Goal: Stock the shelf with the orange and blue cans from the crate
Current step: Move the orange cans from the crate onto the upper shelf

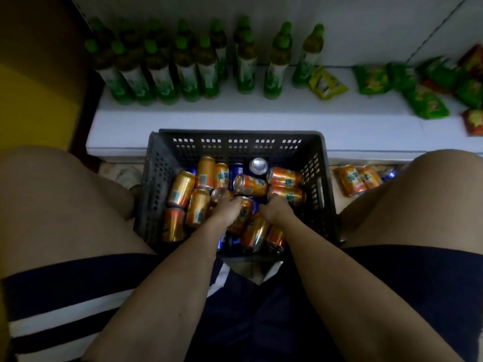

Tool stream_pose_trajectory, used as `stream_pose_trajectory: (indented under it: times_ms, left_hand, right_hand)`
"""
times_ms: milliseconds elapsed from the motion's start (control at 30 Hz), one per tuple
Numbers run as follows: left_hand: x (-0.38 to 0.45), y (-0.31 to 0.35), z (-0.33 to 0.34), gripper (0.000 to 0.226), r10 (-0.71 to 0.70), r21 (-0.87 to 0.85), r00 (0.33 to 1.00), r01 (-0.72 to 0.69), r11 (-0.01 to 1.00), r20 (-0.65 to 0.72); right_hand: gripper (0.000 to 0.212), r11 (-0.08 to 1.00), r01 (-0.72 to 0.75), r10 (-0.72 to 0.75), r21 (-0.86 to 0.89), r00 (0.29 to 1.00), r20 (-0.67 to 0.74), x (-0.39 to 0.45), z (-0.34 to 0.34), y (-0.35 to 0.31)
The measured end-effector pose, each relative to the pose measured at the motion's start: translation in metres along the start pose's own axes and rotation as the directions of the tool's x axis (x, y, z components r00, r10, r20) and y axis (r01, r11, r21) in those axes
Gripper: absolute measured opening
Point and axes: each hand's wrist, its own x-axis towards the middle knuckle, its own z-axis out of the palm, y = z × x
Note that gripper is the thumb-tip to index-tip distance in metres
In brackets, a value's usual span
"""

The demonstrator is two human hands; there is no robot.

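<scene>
A dark perforated crate (pixel 320 163) stands on the floor between my knees. It holds several orange cans (pixel 181 188) lying jumbled and a few blue cans (pixel 236 169), one of which stands upright with its silver top (pixel 258 164) showing. Both my hands reach down into the pile. My left hand (pixel 227 209) curls its fingers over an orange can (pixel 219 195) near the middle. My right hand (pixel 274 209) grips the end of a lying orange can (pixel 288 196). The fingertips of both hands are hidden among the cans. The white shelf (pixel 235 118) runs just behind the crate.
Several green bottles (pixel 162 74) stand in rows at the shelf's back left. Green and red snack packets (pixel 428 100) lie at its right. Two orange cans (pixel 359 180) and a blue one lie on the floor right of the crate. My bare knees flank the crate.
</scene>
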Motion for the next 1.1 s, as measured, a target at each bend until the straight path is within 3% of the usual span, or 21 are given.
stream_pose_trajectory:
  times_ms: [133,200,267,333,433,500,533,633,767,1000,1100]
  left_hand:
    - [0.009,-0.028,0.012,0.035,-0.141,0.045,0.989,0.139,0.989,0.052]
    - [0.016,-0.036,0.015,0.036,-0.184,0.061,0.981,0.180,0.982,0.063]
    - [0.017,-0.039,0.017,0.043,-0.236,0.046,0.969,0.234,0.971,0.072]
    - [0.019,-0.042,0.019,0.048,-0.277,0.043,0.958,0.275,0.961,0.073]
    - [0.026,-0.048,0.021,0.047,-0.290,0.078,0.956,0.285,0.955,0.052]
    - [0.028,-0.049,0.020,0.045,-0.295,0.072,0.955,0.292,0.954,0.036]
    - [0.030,-0.049,0.019,0.044,-0.296,0.065,0.955,0.294,0.954,0.030]
    - [0.031,-0.052,0.018,0.040,-0.299,0.022,0.954,0.299,0.954,0.000]
    - [0.024,-0.056,0.018,0.042,-0.323,0.026,0.946,0.323,0.946,0.015]
    - [0.014,-0.046,0.004,0.039,-0.275,-0.064,0.961,0.275,0.959,0.012]
    - [0.009,-0.036,-0.005,0.024,-0.190,-0.142,0.980,0.180,0.973,-0.057]
  right_hand:
    - [0.046,0.995,-0.084,0.091,-0.053,0.984,0.154,0.015,0.032,0.016]
    - [0.061,0.989,-0.104,0.126,-0.106,0.967,0.223,0.023,0.040,0.014]
    - [0.085,0.981,-0.172,0.188,-0.094,0.960,0.206,0.028,0.048,0.016]
    - [0.096,0.966,-0.242,0.254,-0.088,0.953,0.168,0.030,0.056,0.014]
    - [0.089,0.937,-0.255,0.279,-0.239,0.957,0.072,0.031,0.074,0.010]
    - [0.071,0.910,-0.188,0.196,-0.370,0.980,-0.018,0.031,0.084,0.011]
    - [0.064,0.919,-0.174,0.166,-0.355,0.985,-0.053,0.031,0.089,0.012]
    - [0.063,0.973,-0.225,0.215,-0.059,0.966,-0.144,0.029,0.098,0.014]
    - [0.064,0.934,-0.273,0.310,0.231,0.940,-0.144,0.025,0.094,0.008]
    - [0.080,0.875,-0.122,0.169,0.468,0.984,-0.060,0.015,0.076,0.022]
    - [0.078,0.763,-0.040,0.066,0.645,0.998,-0.016,0.015,0.058,0.019]
